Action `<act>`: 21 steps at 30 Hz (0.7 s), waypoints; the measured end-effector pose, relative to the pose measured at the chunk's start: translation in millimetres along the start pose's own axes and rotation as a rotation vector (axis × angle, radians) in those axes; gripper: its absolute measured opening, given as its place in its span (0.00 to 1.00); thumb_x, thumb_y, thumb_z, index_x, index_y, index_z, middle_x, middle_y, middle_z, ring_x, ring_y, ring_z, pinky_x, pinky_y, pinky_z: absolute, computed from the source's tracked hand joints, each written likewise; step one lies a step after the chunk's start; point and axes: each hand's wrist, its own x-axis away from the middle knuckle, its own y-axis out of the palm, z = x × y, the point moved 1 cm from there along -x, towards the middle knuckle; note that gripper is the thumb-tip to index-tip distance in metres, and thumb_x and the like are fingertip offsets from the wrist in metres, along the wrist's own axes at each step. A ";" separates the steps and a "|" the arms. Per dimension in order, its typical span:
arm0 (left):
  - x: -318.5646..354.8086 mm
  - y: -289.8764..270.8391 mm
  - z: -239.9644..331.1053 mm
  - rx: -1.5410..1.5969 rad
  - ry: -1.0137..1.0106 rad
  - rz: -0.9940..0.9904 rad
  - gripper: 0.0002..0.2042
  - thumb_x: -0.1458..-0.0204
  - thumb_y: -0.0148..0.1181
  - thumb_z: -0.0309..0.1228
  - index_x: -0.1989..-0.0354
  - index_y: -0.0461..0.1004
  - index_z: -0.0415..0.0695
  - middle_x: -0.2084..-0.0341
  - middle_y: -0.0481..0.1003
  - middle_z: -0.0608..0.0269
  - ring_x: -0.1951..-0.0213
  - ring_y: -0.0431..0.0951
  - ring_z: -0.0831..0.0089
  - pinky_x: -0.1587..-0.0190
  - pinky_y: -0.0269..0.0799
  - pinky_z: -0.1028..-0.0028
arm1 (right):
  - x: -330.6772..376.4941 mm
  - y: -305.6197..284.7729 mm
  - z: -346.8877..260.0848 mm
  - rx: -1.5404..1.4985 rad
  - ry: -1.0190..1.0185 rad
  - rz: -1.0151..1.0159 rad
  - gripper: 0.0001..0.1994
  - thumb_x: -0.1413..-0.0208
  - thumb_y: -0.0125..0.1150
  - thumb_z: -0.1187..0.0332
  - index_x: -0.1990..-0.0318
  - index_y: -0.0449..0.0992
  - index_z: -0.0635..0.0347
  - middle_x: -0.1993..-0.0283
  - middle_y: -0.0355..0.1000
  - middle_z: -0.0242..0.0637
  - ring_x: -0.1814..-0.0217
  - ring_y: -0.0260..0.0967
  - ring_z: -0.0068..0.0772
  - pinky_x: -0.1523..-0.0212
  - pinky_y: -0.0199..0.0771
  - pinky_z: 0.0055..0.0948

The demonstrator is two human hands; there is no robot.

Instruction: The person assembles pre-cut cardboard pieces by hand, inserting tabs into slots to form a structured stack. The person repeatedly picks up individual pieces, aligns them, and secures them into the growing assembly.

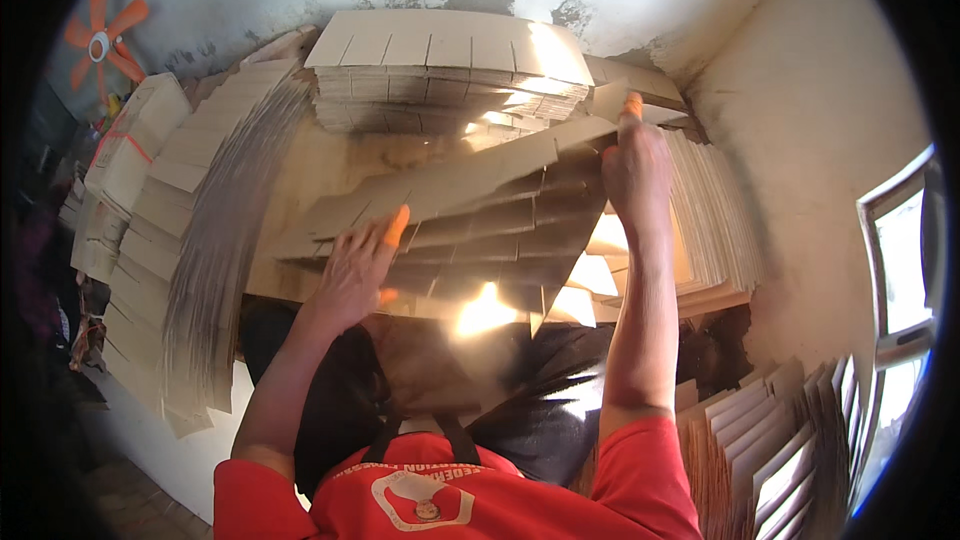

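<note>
I hold up a fanned bundle of flat brown cardboard sheets [470, 210] in front of me. My left hand [358, 268] grips its lower left edge, fingers spread over the sheets, with an orange cover on one finger. My right hand [634, 162] clasps the bundle's upper right corner, also with an orange fingertip. Behind the bundle a tall stack of slotted cardboard blanks [445, 70] lies against the wall.
More cardboard stacks stand at the left [195, 230], at the right [715, 220] and at the lower right [775, 440]. An orange fan [103, 40] hangs at the upper left. A window [900, 260] is at the right. White walls close in behind.
</note>
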 end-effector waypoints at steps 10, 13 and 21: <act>8.0 -54.3 -12.2 0.051 0.001 0.293 0.16 0.56 0.59 0.18 0.55 0.74 0.39 0.69 0.77 0.49 0.62 0.77 0.50 0.58 0.70 0.56 | -65.9 32.7 -0.3 -0.348 0.130 -0.485 0.12 0.51 0.61 0.78 0.58 0.76 0.72 0.75 0.76 0.42 0.81 0.74 0.32 0.86 0.68 0.29; 15.3 -55.4 -16.1 -0.003 -0.151 -0.036 0.29 0.56 0.64 0.21 0.41 0.67 0.41 0.58 0.75 0.45 0.53 0.74 0.49 0.51 0.69 0.56 | -33.5 61.4 -7.7 -0.209 -0.189 -0.200 0.25 0.46 0.64 0.69 0.41 0.68 0.68 0.74 0.76 0.46 0.75 0.76 0.43 0.76 0.74 0.38; 77.9 -38.6 -40.9 0.011 -0.212 0.700 0.43 0.51 0.68 0.38 0.28 0.51 0.42 0.31 0.57 0.51 0.28 0.49 0.53 0.29 0.46 0.55 | 126.2 -0.7 -73.7 0.105 -0.278 -0.479 0.19 0.41 0.59 0.61 0.51 0.72 0.67 0.77 0.74 0.43 0.75 0.73 0.44 0.75 0.69 0.38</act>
